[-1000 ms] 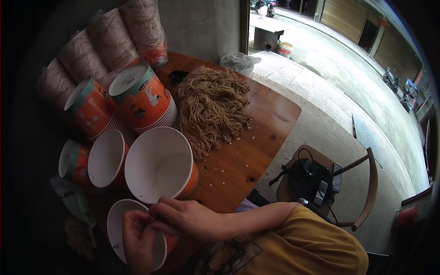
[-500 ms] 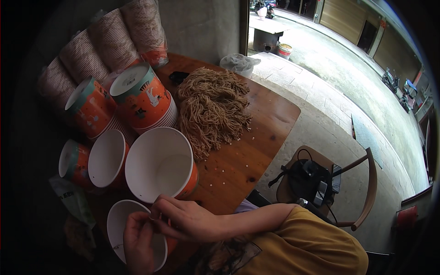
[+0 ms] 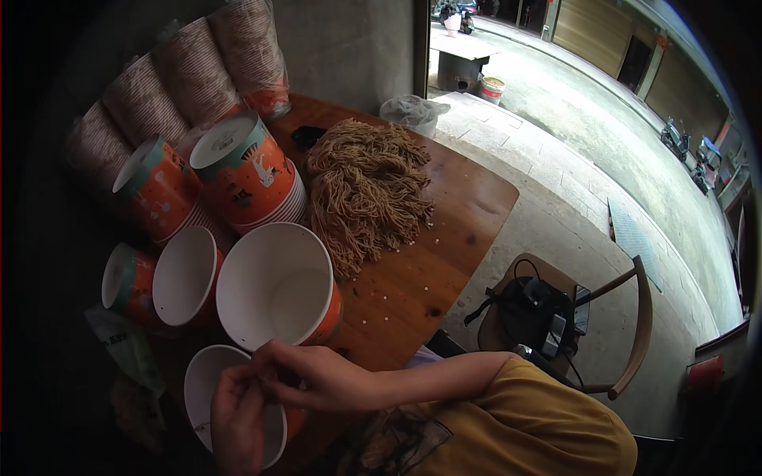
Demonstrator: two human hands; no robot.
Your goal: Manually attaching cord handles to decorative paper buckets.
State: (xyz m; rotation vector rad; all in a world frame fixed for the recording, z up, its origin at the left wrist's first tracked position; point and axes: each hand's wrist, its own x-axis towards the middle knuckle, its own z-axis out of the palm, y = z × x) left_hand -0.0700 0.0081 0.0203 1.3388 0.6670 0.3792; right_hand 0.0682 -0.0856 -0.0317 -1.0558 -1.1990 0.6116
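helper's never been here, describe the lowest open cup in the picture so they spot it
On the brown wooden table, find the heap of tan strands. Lower left of it is a wide white-lined orange paper cup, and below that, the lowest open cup, white inside and orange outside. It alone has the left hand across its opening.

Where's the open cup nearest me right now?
In the head view, that open cup is lower left, partly hidden by the left hand and right hand, just below another open cup.
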